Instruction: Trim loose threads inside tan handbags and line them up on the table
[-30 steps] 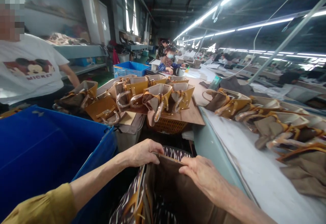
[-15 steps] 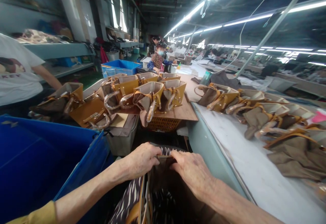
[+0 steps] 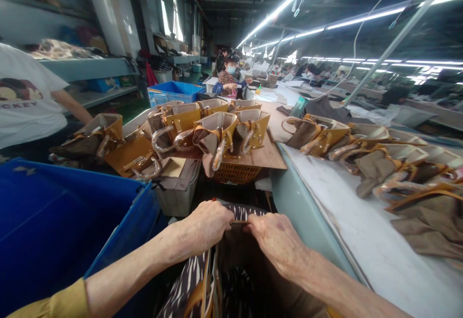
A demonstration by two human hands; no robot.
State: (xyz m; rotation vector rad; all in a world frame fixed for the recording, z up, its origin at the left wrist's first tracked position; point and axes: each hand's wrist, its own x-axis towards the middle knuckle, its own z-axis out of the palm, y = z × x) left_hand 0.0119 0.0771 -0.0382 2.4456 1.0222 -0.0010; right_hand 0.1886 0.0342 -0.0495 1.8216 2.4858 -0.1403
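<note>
Patterned bag (image 3: 190, 279), dark with pale streaks outside and brown within, is low in front of the person, its mouth spread. Left hand (image 3: 204, 224) and right hand (image 3: 277, 238) each have a closed grip on its far rim, thumbs near each other. Just left is a blue bin (image 3: 72, 221); beyond the hands, a grey bin (image 3: 177, 200) and an orange basket (image 3: 237, 173) beneath a brown board (image 3: 273, 156) bearing tan bags (image 3: 217, 125). More brown-and-tan bags (image 3: 372, 168) line the white worktop (image 3: 336, 202) at right. A co-worker in a white shirt (image 3: 27, 96) is at far left.
</note>
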